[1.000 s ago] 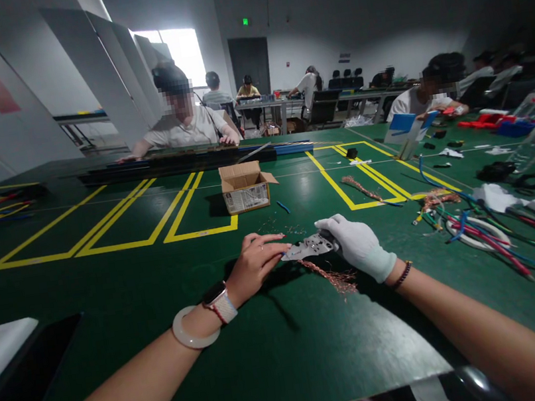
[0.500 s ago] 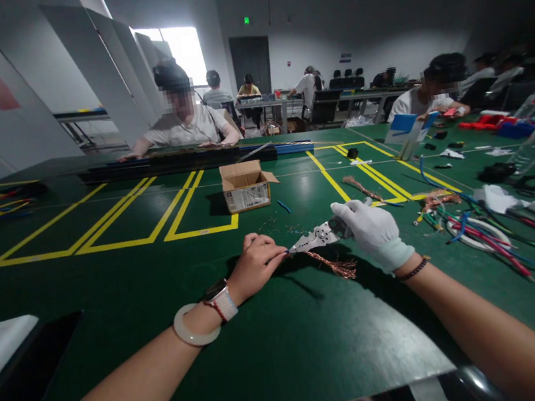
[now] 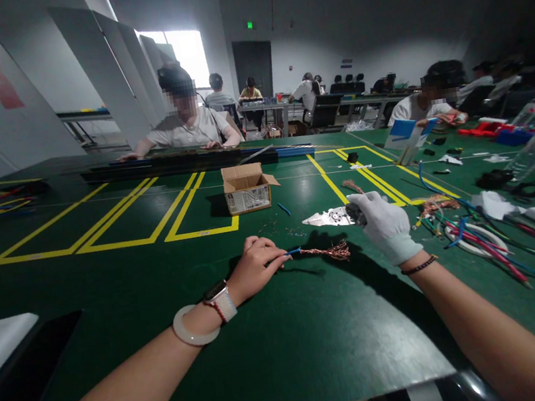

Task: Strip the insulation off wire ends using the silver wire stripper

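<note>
Wire with blue cover (image 3: 293, 251) is held by the left hand (image 3: 256, 260), whose thumb and fingers are pinched together on it. From where I stand, I see only a short blue part of it, which comes out past the fingertips and points toward the right hand (image 3: 385, 223). At its end the copper strands (image 3: 328, 252) spread like a loose brush, low over the green counter (image 3: 197, 372). So the wire lies just beside the left fingertips, and its strands reach into the space between the two hands, without touching the right one.

The right hand wears a white glove and is closed around the handles of a metal wire stripper (image 3: 329, 218). The nose of this tool points to the left, apart from the wire and farther from the person than the strands. Whether its jaws are parted, I cannot tell.

Beyond the hands, small crumbs (image 3: 276, 229) and a blue scrap (image 3: 283, 209) lie on the counter, near an open cardboard box (image 3: 248, 198). To the right of the gloved hand there is a tangle of coloured cables (image 3: 478, 236).
</note>
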### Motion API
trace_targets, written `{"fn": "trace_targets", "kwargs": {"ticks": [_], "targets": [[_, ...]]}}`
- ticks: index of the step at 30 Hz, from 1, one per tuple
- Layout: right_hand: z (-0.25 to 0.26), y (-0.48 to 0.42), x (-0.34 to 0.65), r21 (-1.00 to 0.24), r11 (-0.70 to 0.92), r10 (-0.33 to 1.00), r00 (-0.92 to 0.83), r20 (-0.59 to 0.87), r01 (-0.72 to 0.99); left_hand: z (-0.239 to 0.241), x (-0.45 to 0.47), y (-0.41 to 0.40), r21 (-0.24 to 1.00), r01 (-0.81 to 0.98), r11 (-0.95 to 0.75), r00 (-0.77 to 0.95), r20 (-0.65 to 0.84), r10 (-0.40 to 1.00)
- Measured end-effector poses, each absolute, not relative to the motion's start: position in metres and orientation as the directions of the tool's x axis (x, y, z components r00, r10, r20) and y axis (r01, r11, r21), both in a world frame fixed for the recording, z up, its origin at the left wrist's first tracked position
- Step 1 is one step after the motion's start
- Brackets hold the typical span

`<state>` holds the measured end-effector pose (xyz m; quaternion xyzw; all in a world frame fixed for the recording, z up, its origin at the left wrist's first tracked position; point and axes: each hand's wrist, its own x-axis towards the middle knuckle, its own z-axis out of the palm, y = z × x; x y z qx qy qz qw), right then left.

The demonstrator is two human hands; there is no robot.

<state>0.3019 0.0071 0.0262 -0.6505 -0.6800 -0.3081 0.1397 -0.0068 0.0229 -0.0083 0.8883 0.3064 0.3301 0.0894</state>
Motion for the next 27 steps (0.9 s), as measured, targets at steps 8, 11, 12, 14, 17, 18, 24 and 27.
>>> {"fn": "trace_targets", "kwargs": {"ticks": [8, 11, 12, 14, 17, 18, 24, 27], "targets": [[0.048, 0.036, 0.270, 0.329, -0.046, 0.843, -0.140, 0.520, 0.943, -0.008, -0.005, 0.018, 0.330, 0.439, -0.835, 0.639, 0.538, 0.549], [0.069, 0.062, 0.252, 0.349, -0.020, 0.867, -0.158, 0.473, 0.937, -0.009, -0.005, 0.017, 0.330, 0.438, -0.836, 0.640, 0.538, 0.548], [0.076, 0.073, 0.245, 0.346, -0.011, 0.870, -0.162, 0.465, 0.938, -0.009, -0.005, 0.017, 0.331, 0.440, -0.835, 0.639, 0.537, 0.550], [0.087, 0.095, 0.231, 0.318, -0.018, 0.879, -0.136, 0.458, 0.948, -0.011, -0.005, 0.018, 0.334, 0.442, -0.833, 0.638, 0.535, 0.553], [0.095, 0.126, 0.212, 0.226, -0.026, 0.909, -0.071, 0.410, 0.974, -0.012, -0.005, 0.019, 0.343, 0.434, -0.833, 0.650, 0.521, 0.553], [0.095, 0.135, 0.206, 0.194, -0.026, 0.919, -0.053, 0.391, 0.981, -0.013, -0.005, 0.019, 0.344, 0.431, -0.834, 0.656, 0.515, 0.551], [0.086, 0.165, 0.183, 0.158, 0.006, 0.953, -0.054, 0.299, 0.987, -0.010, -0.005, 0.017, 0.337, 0.428, -0.839, 0.659, 0.519, 0.545], [0.085, 0.167, 0.178, 0.150, 0.001, 0.951, -0.047, 0.307, 0.989, -0.010, -0.005, 0.017, 0.328, 0.428, -0.842, 0.668, 0.513, 0.539]]}}
